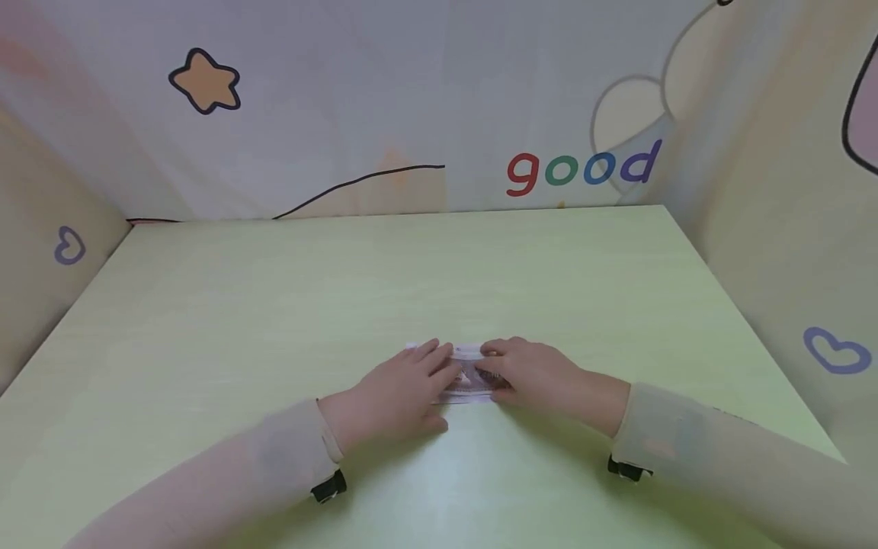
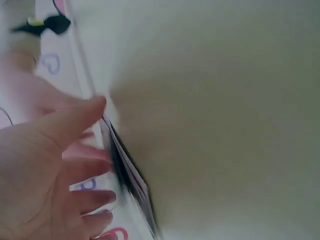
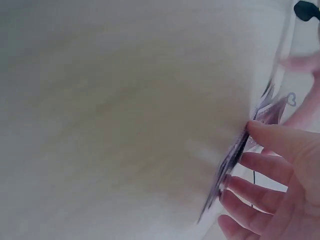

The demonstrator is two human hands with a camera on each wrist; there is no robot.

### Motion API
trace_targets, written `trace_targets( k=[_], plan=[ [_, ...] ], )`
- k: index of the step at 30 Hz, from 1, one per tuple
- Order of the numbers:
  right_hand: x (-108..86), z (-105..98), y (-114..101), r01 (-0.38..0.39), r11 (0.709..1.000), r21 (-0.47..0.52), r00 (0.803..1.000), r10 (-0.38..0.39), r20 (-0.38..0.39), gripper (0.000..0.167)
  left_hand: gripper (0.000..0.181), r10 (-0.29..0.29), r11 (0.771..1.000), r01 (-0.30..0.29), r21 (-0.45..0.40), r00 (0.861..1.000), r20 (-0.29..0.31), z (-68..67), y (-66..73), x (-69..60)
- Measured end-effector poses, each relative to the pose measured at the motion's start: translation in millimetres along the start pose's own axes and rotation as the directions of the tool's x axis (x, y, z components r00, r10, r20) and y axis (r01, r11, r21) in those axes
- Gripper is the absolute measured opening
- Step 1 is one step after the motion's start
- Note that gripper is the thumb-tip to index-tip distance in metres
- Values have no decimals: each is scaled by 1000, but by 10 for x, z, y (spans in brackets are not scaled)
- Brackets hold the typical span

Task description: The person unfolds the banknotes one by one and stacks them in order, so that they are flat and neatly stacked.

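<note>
A small stack of thin purple-grey printed sheets, which look like banknotes (image 1: 469, 385), lies near the table's front middle, between my hands. My left hand (image 1: 400, 393) rests on its left end with fairly straight fingers; the thumb stands apart below. At the right end my right hand (image 1: 542, 377) pinches the stack, thumb at the near edge and fingers over the far side. Several layers fan apart along the banknotes' edge (image 3: 231, 162) in the right wrist view. Seen from the left wrist, the banknotes (image 2: 132, 175) are edge-on and blurred. Fingers cover both ends.
A pale green table (image 1: 343, 282) spreads around the hands. Printed cloth walls (image 1: 384, 91) stand at its back and sides, with a star and the word "good" on the back one. Dark wrist straps (image 1: 329, 486) show below the sleeves.
</note>
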State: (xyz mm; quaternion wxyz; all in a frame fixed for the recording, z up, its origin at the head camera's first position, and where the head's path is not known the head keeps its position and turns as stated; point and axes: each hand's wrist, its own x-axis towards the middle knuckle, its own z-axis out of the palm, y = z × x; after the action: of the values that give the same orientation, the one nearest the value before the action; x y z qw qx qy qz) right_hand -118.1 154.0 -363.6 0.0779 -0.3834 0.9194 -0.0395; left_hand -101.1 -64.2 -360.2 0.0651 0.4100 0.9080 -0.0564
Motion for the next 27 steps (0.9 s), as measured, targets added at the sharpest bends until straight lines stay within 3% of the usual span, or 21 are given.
trace_targets(
  k=[4,11,18,27],
  plan=[
    [-12,29,-14,-5,1000,4,1000,5,0,44,75,15,998,-19,57,996,83,-25,103,-116],
    [-73,33,-36,2,1000,-3,998,-1,65,56,73,-9,1000,10,-15,996,90,-8,143,-158],
    [-235,-2,-65,14,1000,-14,978,-11,208,65,74,-18,1000,21,-18,989,144,37,132,-140],
    [-290,6,-57,49,997,-58,977,-35,210,69,74,-7,999,14,-36,983,182,47,62,-160]
  ],
)
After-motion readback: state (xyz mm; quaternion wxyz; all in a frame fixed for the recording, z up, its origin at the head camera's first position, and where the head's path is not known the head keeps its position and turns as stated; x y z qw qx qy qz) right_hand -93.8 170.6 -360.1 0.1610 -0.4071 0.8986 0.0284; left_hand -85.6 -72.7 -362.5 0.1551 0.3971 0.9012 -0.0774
